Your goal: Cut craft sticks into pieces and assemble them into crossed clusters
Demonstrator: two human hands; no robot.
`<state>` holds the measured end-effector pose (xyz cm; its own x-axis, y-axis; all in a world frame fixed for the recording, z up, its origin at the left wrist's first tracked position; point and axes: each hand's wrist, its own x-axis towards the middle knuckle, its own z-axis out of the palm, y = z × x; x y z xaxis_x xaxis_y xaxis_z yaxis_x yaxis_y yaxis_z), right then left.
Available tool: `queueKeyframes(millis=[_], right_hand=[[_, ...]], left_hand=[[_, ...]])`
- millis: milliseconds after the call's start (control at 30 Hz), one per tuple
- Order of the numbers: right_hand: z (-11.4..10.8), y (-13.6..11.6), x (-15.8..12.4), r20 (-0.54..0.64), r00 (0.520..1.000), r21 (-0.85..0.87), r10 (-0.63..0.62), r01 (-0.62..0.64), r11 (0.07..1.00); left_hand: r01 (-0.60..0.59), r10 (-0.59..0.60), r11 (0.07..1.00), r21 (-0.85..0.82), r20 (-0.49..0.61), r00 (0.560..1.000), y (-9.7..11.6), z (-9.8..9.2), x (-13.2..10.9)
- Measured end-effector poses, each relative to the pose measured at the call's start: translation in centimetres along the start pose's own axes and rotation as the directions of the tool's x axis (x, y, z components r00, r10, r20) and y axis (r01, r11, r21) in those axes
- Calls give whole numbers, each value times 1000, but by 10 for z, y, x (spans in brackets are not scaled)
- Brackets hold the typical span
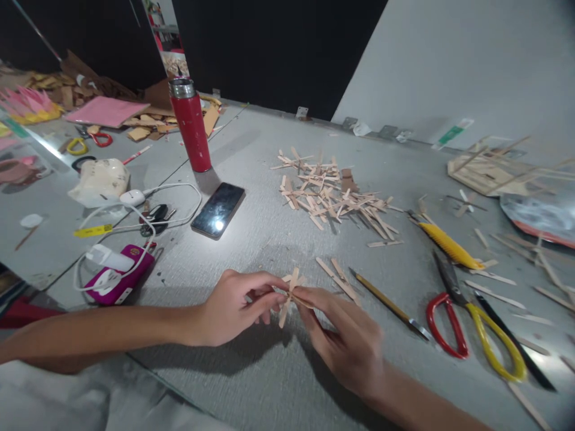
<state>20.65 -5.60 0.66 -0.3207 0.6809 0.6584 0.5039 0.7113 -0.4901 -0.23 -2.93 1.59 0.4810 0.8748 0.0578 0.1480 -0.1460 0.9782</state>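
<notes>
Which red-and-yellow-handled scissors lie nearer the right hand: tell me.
The right-side scissors, just past the brown-handled tool from the right hand; the far-left scissors lie well away, near the pink sheet.

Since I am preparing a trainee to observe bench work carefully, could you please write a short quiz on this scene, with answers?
1. Multiple choice: what do the left hand and right hand hold between them?
a) a phone
b) crossed wooden sticks
c) a charging cable

2. True or false: the red bottle stands upright on the table.

3. Fill in the blank: the scissors have one red handle and one ____ handle.

Key: 1. b; 2. true; 3. yellow.
</notes>
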Motion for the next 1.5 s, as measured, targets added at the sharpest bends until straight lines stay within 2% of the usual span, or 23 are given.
queueKeyframes(millis=[233, 333, 467, 733, 967, 1067, 1167, 1267, 1333, 1400, 1500], right_hand=[[0, 0, 1, 18, 1000, 7, -13, 13, 1000], [-1, 1, 1, 65, 997, 42, -35, 33, 999], [-1, 1, 2, 65, 996, 45, -59, 56, 997], [-6, -4, 9, 35, 999, 119, 30, -34, 992], [-12, -10, 14, 17, 985, 138, 172, -172, 975], [-13, -12, 13, 18, 986, 126, 169, -170, 977], [-14, -12, 11, 2, 989, 142, 151, -150, 978], [-16, -14, 10, -9, 992, 195, 122, -118, 974], [-18, -15, 9, 9, 996, 230, 91, -90, 969], [-20, -16, 9, 34, 997, 252, 63, -70, 965], [-21, -16, 9, 70, 997, 260, 38, -55, 964]], left_hand=[[141, -139, 987, -76, 26, 990, 3, 0, -1], [155, -155, 980, -124, 10, 988, 3, 1, -1], [134, -136, 977, -166, 0, 991, 0, 2, -1], [139, -147, 931, -338, 2, 989, 3, 1, 0], [133, -134, 887, -441, 30, 991, 6, -2, 1], [31, -33, 924, -380, 1, 999, 3, -3, 0], [-183, 179, 961, -209, -37, 983, 1, -6, -2], [-427, 428, 904, 14, -36, 903, 2, -11, -2], [-535, 538, 837, 116, 3, 843, 5, -14, -2], [-582, 586, 793, 178, 37, 810, 7, -16, -2], [-585, 592, 776, 236, 48, 804, 8, -17, -2]])
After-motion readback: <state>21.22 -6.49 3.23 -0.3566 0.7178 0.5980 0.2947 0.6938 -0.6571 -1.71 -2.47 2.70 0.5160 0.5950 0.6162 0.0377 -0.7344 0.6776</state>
